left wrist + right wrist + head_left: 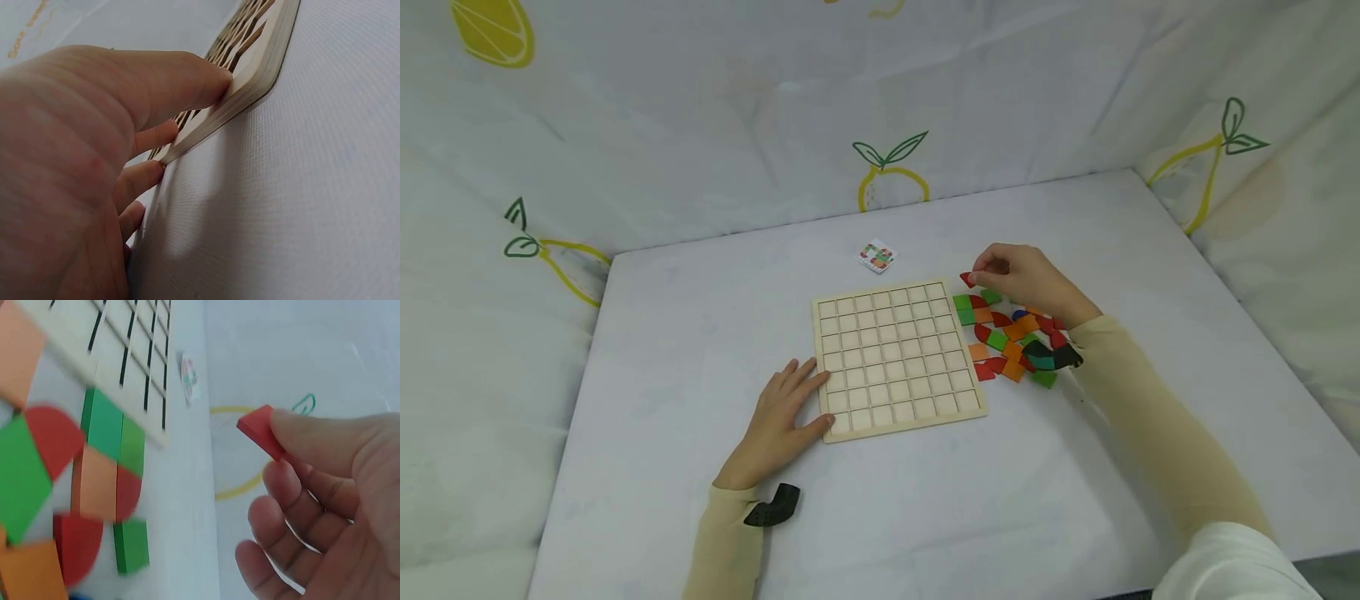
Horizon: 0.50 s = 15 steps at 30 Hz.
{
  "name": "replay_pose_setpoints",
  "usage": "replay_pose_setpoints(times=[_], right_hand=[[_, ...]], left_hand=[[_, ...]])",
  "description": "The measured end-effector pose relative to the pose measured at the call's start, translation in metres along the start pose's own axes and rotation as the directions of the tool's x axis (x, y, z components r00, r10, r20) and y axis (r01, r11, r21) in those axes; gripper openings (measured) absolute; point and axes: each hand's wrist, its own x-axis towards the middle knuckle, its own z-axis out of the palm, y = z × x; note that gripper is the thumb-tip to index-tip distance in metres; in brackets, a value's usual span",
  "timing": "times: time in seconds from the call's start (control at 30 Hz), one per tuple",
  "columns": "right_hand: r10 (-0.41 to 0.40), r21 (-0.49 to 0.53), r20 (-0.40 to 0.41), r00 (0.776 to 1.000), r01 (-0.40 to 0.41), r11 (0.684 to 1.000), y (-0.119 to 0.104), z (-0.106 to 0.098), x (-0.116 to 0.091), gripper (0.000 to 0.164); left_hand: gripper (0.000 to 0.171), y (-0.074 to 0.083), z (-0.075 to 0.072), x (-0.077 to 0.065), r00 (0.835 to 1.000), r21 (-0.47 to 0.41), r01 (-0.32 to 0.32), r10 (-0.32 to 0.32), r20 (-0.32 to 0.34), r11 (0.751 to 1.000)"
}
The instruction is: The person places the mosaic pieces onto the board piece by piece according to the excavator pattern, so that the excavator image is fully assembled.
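A wooden grid board [891, 358] lies flat on the table, its square cells bare. My left hand [781, 425] rests at the board's left edge with fingers spread; in the left wrist view the thumb [200, 81] presses on the rim. Beyond the board's far right corner, my right hand [1026, 275] pinches a red tile [262, 430] between thumb and fingertips, held above the table. Under and in front of that hand lies a loose pile of tiles in red, green, orange and blue, including a green tile [131, 545]; the right wrist partly hides the pile.
A small white card [877, 256] with a coloured pattern lies behind the board. White cloth walls [737, 125] with lemon drawings stand at the back and sides of the white table [685, 333]. A black wrist strap piece [772, 506] sits by the left sleeve.
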Motion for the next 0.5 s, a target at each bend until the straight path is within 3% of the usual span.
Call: replay_pose_setpoints(times=[0.23,0.5], right_hand=[[0.023,0.067,-0.031,0.999,-0.021,0.997,-0.013,0.018,0.012,0.025],[0.043,0.102,0.025,0.999,-0.046,0.994,-0.017,0.038,0.025,0.025]], left_hand=[[0.064,-0.001,-0.001,0.0,1.0,0.002,0.013,-0.013,0.013,1.0],[0.064,0.0,-0.001,0.0,1.0,0.009,0.011,-0.011,0.014,1.0]])
